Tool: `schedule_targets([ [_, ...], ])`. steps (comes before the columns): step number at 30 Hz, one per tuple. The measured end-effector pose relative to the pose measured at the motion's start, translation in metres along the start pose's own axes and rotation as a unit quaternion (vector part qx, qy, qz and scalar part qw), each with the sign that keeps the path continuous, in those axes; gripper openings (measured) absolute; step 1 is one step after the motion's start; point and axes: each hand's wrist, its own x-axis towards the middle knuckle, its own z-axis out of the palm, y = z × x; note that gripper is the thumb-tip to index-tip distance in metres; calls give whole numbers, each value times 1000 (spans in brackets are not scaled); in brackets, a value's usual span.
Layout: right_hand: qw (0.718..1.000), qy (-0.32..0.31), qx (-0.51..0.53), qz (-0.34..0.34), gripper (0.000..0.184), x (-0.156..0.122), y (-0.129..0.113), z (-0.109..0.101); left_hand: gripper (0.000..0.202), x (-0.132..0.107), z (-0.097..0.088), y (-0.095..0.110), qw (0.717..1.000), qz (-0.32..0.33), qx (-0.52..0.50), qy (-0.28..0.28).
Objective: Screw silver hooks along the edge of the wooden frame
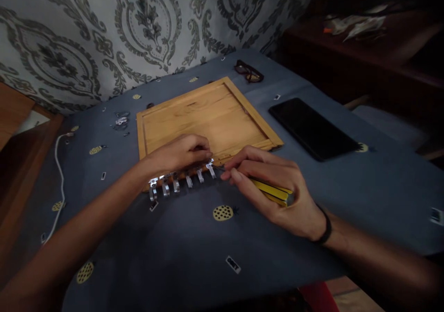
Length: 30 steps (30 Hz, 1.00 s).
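Left hand [180, 153] pinches a curved metal hook [210, 167] against the wooden frame [208, 117]; right hand [277, 194] clasps a slim yellow tool [274, 192].

No legible text; small black tags [233, 264] on tablecloth [194, 247] too blurred to read.

At frame centre, the left hand [180, 153] presses a metal hook [210, 167] against the wooden frame [208, 117]; the right hand [277, 191] grips a yellow-handled screwdriver [272, 192].
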Motion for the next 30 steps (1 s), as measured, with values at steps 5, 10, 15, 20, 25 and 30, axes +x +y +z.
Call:
schedule_targets([
  [5, 1000, 0, -4, 0, 23, 0, 0, 0, 27, -20, 0, 5, 989, 30, -37, 139],
  [10, 1000, 2, -8, -1, 23, -1, -1, 1, 19, -54, -2, -5, 957, 28, -92, 273],
  [15, 1000, 8, -20, -11, 21, 1, -1, 2, 23, -92, -17, -58, 887, -59, -36, 456],
  [20, 999, 18, -39, -21, 19, 0, 5, 2, 20, -131, -44, -123, 805, -159, 53, 569],
  [25, 998, 24, -49, -22, 17, -8, 14, 5, 17, -150, -47, -165, 760, -232, 139, 591],
  [30, 998, 16, -58, -34, 16, -10, 20, 3, 34, -154, -39, -182, 755, -275, 197, 562],
])
